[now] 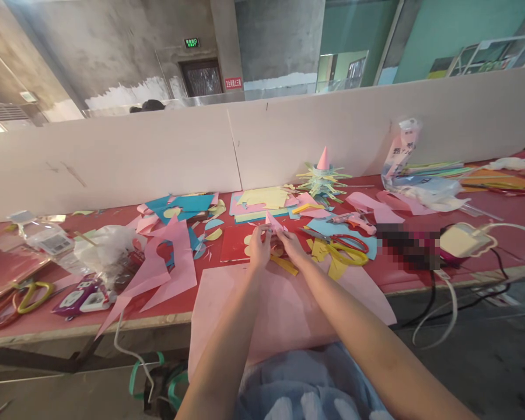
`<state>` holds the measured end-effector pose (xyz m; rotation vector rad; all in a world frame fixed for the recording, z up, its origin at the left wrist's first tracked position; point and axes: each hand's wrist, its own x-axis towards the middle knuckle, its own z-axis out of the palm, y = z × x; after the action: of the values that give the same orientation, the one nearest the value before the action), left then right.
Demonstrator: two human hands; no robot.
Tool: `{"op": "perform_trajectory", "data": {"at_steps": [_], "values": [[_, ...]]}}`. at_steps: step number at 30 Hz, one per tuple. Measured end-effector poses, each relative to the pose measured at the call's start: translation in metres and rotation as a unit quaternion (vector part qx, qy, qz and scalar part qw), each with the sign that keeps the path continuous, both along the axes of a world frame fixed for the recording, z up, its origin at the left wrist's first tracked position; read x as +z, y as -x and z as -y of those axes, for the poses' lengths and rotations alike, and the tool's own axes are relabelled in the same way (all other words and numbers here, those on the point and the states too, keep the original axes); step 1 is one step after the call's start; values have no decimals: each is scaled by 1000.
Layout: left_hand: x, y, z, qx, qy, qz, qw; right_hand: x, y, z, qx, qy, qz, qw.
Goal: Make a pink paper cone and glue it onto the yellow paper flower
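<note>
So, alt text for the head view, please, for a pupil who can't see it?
A left hand and right hand hold pink paper over a red table strewn with paper scraps and scissors. Behind stands a pink-topped, fringed craft.

A long red-topped table [521, 207] carries scissors [18, 302], a clear bottle [44, 236], a white plastic bag [94, 251] and a purple socket block [76, 296] at left, pink paper offcuts [181, 251] nearer the middle, and a cone-topped paper ornament [322, 185] standing near the back panel [149, 154].
</note>
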<state>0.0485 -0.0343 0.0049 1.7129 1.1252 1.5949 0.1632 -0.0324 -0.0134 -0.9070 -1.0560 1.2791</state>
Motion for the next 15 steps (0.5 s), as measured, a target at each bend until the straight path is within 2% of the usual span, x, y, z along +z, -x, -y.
{"op": "perform_trajectory", "data": {"at_steps": [3,5,10,15], "values": [[4,0,4,-18,53,44,997,1,0,0,7,-13,1,1000],[5,0,5,-24,61,48,997,2,0,0,8,-18,3,1000],[0,1,1,8,15,-14,1000,1,0,-1,-8,-16,6,1000],[-2,1,-1,6,-2,-15,1000,-1,-1,-1,-28,-12,19,999]]}}
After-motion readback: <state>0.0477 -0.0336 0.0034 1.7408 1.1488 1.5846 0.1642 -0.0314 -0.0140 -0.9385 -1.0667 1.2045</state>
